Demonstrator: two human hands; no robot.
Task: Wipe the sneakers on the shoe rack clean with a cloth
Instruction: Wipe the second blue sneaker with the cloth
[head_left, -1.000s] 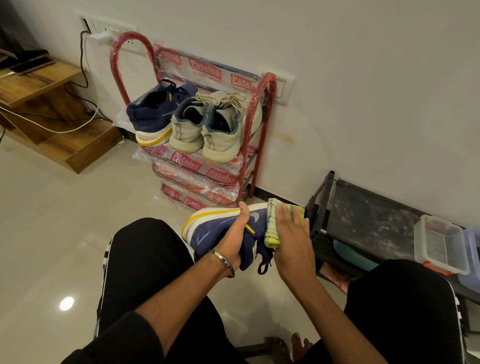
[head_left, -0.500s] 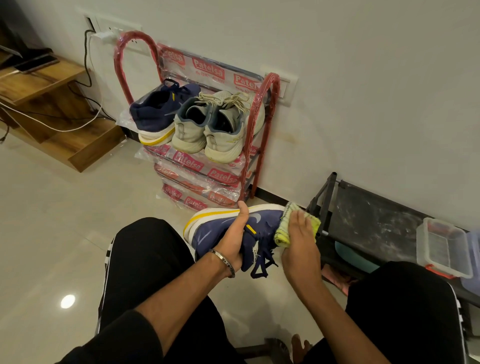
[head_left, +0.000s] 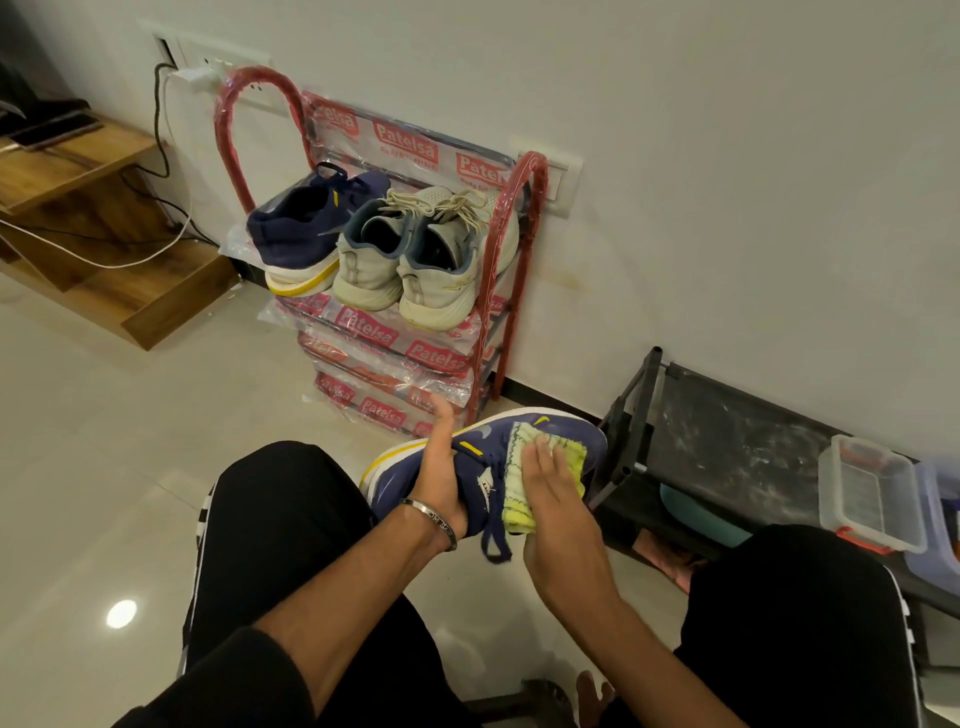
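At centre, just below the middle: right hand (head_left: 553, 486) lying flat and open, fingers together, pressing a yellow-green cloth (head_left: 540, 467) onto the upper of a navy sneaker (head_left: 483, 462). Pressing with the palm, probably to spread the rub over the fabric rather than pinch it. At nine o'clock of that hand, left hand (head_left: 441, 475) closing around the sneaker's collar, thumb raised toward twelve, bracelet (head_left: 434, 519) at the wrist; gripping there likely to steady the shoe against the wiping. Both forearms reaching forward from six o'clock, between black-trousered knees, wrists bent slightly inward. Holding the sneaker off the rack, toe toward two o'clock, laces dangling toward six. Farther out at eleven o'clock: red shoe rack (head_left: 519, 249) standing against the wall, carrying the matching navy sneaker (head_left: 306, 234) and a pale pair (head_left: 410, 260) on its top shelf, waiting. At three o'clock: low black rack (head_left: 727, 441) holding a clear plastic box (head_left: 872, 499).
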